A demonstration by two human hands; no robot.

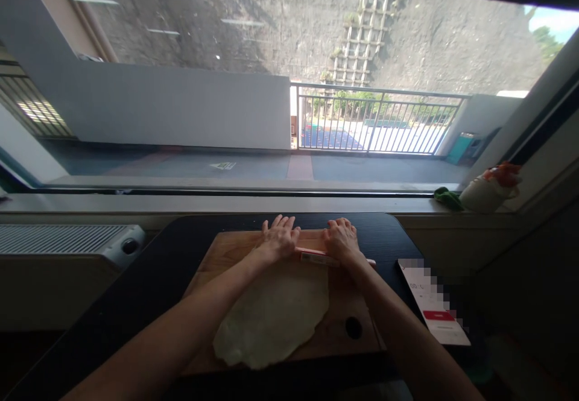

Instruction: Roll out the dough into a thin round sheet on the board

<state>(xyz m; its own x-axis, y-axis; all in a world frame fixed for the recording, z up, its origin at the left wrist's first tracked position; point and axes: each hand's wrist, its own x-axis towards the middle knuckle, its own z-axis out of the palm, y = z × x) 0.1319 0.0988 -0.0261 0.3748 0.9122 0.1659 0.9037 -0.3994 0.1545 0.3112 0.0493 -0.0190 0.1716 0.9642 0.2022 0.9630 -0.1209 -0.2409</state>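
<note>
A broad sheet of pale rolled dough (275,316) lies on a wooden cutting board (226,247). Across its far end runs a thin rolling pin (319,258) with a printed label in its middle. My left hand (279,236) rests palm down over the pin's left part, fingers stretched forward and spread. Over the right part lies my right hand (341,237), also palm down, its fingers reaching forward past the pin. Neither hand wraps round it. The pin's left end is hidden beneath my left hand, while its right end sticks out beyond my right wrist.
The board sits on a dark table (176,250) against a windowsill (217,203). A phone (429,304) with a lit screen lies at the table's right edge. A white jug (486,193) and green cloth (447,198) stand on the sill. At left is a radiator (67,241).
</note>
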